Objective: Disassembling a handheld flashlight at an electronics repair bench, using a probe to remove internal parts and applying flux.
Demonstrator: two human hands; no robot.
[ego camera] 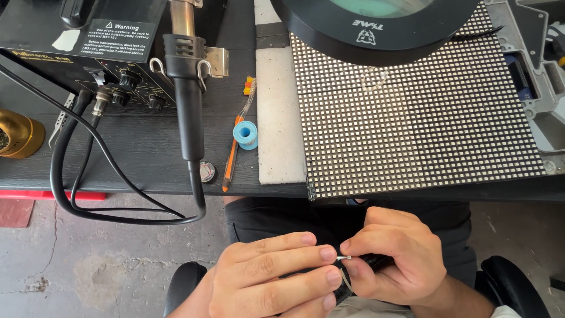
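Note:
Both of my hands are low in the head view, over my lap, below the table edge. My right hand (395,257) is closed around a small black tool (372,262) with a thin metal tip pointing left. My left hand (272,277) has its fingertips pinched at that metal tip (344,258); the part under the fingers is hidden. On the table above lies a large LED matrix panel (412,123) covered in small square dots, partly under a black round magnifier lamp (376,26).
A black hot-air rework station (100,53) stands at the back left, its handle (188,100) hanging in a holder with cables looping off the table edge. A blue solder spool (245,134), an orange-handled brush (234,147), a white pad (279,118) and a gold can (17,135) are there too.

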